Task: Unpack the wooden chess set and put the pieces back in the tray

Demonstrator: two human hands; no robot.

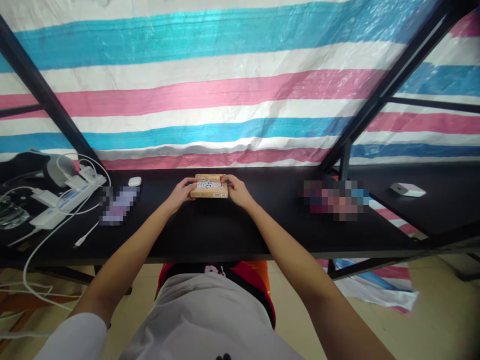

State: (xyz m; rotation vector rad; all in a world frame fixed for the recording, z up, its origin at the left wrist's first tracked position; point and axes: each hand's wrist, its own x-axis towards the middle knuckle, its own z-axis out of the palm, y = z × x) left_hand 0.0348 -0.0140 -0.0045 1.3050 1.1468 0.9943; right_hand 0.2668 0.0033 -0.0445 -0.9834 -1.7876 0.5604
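A small yellow-tan cardboard box (pixel 210 189) with printed characters and a barcode sits at the back middle of the black desk (pixel 210 230). My left hand (pixel 183 193) grips its left side, fingers bent round the edge. On the opposite side my right hand (pixel 237 192) has its fingers closed on the right edge and upper corner. Both forearms reach forward over the desk's front edge. The fingertips behind the box are partly hidden.
At left lie a white power strip (pixel 63 200) with plugs and cables, a white earbud case (pixel 134 181) and a blurred-out phone-like item (pixel 120 206). A pixelated object (pixel 335 199) lies right; farther right is a white charger (pixel 408 189). Striped sheeting (pixel 210 85) hangs behind.
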